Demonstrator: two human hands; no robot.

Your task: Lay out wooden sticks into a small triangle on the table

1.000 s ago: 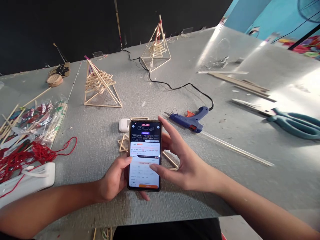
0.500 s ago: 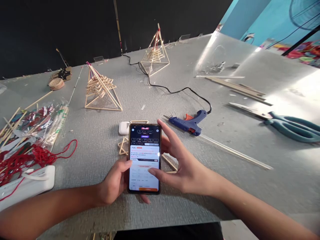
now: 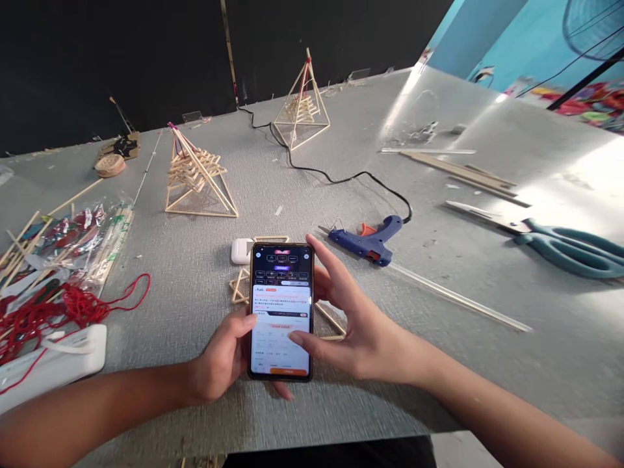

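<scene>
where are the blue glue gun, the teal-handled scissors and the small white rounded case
blue plastic glue gun (image 3: 358, 244): head view, on its body
teal-handled metal scissors (image 3: 548, 242): head view, on the handle
small white rounded case (image 3: 240, 251): head view, on its top face

From my end I see two bare hands, the left hand (image 3: 221, 354) left of the lower centre and the right hand (image 3: 361, 331) right of centre, with slender fingers. The left forearm (image 3: 107, 409) is bare toward the lower left, the right forearm (image 3: 497, 396) toward the lower right. At the bottom centre I make out black clothing (image 3: 331, 455), its details too dark for me to read.
</scene>
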